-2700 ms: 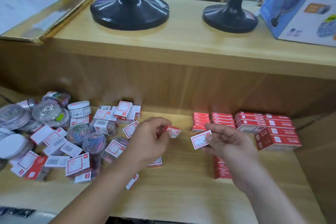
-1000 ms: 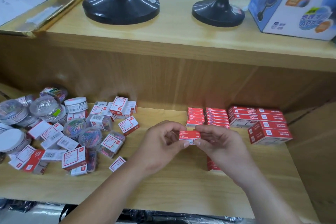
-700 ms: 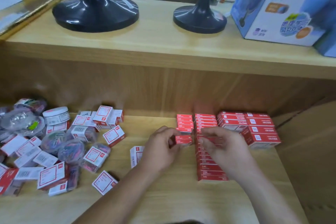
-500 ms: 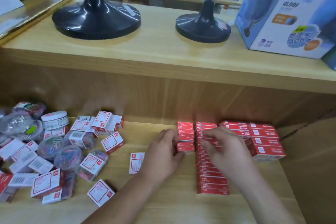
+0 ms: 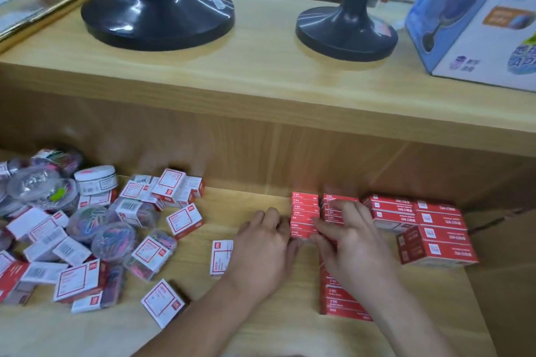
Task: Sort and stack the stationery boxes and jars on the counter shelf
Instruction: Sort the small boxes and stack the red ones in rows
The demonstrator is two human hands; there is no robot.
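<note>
Left hand (image 5: 265,243) beside red stack (image 5: 304,213)

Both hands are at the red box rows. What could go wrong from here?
The left hand and right hand both touch the short red row; an uneven push might skew it. The right wrist lies over the long red row, so pulling back might drag boxes askew.

Left hand (image 5: 262,243) and right hand (image 5: 351,240) touching red box row (image 5: 304,211), jumbled jars (image 5: 113,238) at left
</note>
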